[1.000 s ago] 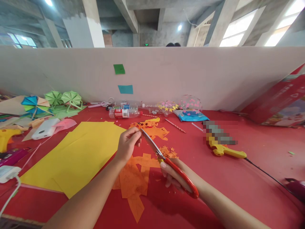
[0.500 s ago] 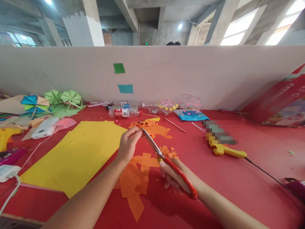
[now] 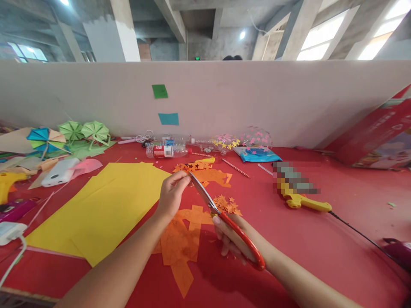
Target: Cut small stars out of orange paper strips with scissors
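A right hand point(image 3: 233, 241) curls its fingers through the red handles of scissors point(image 3: 226, 219), raised above a red table point(image 3: 321, 239). The left hand point(image 3: 171, 194) pinches thumb and fingers at the blade tip; any scrap there is too small to tell. Orange paper offcuts point(image 3: 180, 244) and cut-out stars point(image 3: 227, 205) lie below, a yellow sheet point(image 3: 105, 205) beside

Two bare, unsleeved forearms from the lower frame edge, left hand point(image 3: 171, 194) and right hand point(image 3: 233, 241) unadorned, thumbnail pale.
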The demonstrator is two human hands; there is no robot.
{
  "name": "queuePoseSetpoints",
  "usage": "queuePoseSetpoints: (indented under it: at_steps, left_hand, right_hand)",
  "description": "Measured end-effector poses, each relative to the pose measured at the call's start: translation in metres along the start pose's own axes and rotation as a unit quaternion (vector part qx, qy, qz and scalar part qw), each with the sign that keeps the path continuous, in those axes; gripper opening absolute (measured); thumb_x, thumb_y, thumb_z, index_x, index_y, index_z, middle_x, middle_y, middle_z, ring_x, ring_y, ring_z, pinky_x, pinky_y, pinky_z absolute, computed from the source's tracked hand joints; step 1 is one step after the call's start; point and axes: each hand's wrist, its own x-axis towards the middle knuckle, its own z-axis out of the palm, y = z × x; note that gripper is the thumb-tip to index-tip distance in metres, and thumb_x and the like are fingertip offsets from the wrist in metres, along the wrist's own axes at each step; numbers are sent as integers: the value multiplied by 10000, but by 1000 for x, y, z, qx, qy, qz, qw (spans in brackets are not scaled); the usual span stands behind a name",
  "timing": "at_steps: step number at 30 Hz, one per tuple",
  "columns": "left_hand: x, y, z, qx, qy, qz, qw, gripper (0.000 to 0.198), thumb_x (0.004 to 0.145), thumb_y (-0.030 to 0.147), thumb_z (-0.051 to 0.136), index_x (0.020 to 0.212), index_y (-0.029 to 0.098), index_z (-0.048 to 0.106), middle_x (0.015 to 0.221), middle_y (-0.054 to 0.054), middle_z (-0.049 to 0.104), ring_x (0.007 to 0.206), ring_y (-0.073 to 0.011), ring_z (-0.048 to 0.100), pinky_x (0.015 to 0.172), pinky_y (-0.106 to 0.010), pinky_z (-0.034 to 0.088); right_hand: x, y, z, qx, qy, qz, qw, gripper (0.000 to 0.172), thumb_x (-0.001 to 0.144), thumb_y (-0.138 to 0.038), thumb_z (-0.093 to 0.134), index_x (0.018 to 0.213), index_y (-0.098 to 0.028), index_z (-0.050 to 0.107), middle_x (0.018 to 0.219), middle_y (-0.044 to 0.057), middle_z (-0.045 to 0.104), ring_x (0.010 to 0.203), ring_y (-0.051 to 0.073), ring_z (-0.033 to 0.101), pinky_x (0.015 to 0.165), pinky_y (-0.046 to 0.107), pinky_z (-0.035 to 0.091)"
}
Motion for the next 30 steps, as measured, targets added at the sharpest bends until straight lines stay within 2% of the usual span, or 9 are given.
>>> queuePoseSetpoints:
  at_steps: [8,14,17,20,24,26,28,29,30]
  left_hand:
    - [1,-5,2,-1,12,0,1000,221,812,263,534,605,193,567,620,16,557,660,-142,522,663,-251,405]
    - [2,-8,2,-57,15,-16,998,218,788,226,538,583,186,596,599,11,575,652,-134,546,677,-249,423]
    - [1,-9,3,-116,-5,-57,992,209,754,214,548,551,180,583,561,17,551,618,-126,543,665,-249,431]
    - [0,-7,5,-155,-54,-108,980,191,710,212,565,523,173,566,534,23,526,569,-110,520,633,-241,431]
    - [-1,-2,6,-191,-116,-177,959,193,638,223,579,468,172,504,492,38,456,497,-86,444,526,-218,384]
    - [-3,-1,7,-192,-151,-208,947,199,625,238,584,464,172,488,487,40,449,474,-79,429,497,-216,355]
    - [-6,-3,9,-174,-189,-226,940,186,635,247,594,490,170,505,499,37,478,479,-84,460,519,-222,363]
    - [-8,-4,11,-165,-201,-227,939,176,649,251,597,512,170,521,511,34,497,495,-91,482,548,-228,379]
    - [-10,-6,12,-155,-211,-225,939,172,669,255,595,532,171,532,527,30,512,520,-100,502,585,-236,395]
  right_hand:
    - [-3,-6,2,-51,24,30,998,419,862,-542,472,609,-212,420,343,-82,446,258,62,383,297,165,252]
    - [0,-2,3,-22,50,6,999,415,779,-556,571,601,-215,415,385,-76,481,246,56,348,279,179,232]
    - [5,3,-1,34,110,-46,992,439,752,-546,608,565,-221,379,327,-102,372,262,55,318,308,187,259]
    - [10,3,-12,64,215,-90,970,390,735,-516,634,591,-220,426,336,-105,364,292,72,364,336,198,302]
    - [18,0,-31,76,285,-120,948,345,726,-471,643,594,-206,467,431,-59,514,299,65,378,335,210,295]
    - [21,1,-37,88,249,-130,956,311,728,-464,645,641,-196,514,421,-55,529,295,70,376,350,217,305]
    - [22,3,-36,96,217,-125,963,319,759,-484,609,656,-193,533,375,-70,480,302,80,392,382,221,337]
    - [22,4,-33,91,172,-114,974,333,779,-499,584,655,-196,528,340,-83,437,293,79,371,389,221,339]
    - [21,4,-30,87,154,-106,979,341,775,-497,585,624,-200,508,306,-88,396,277,80,344,364,219,299]
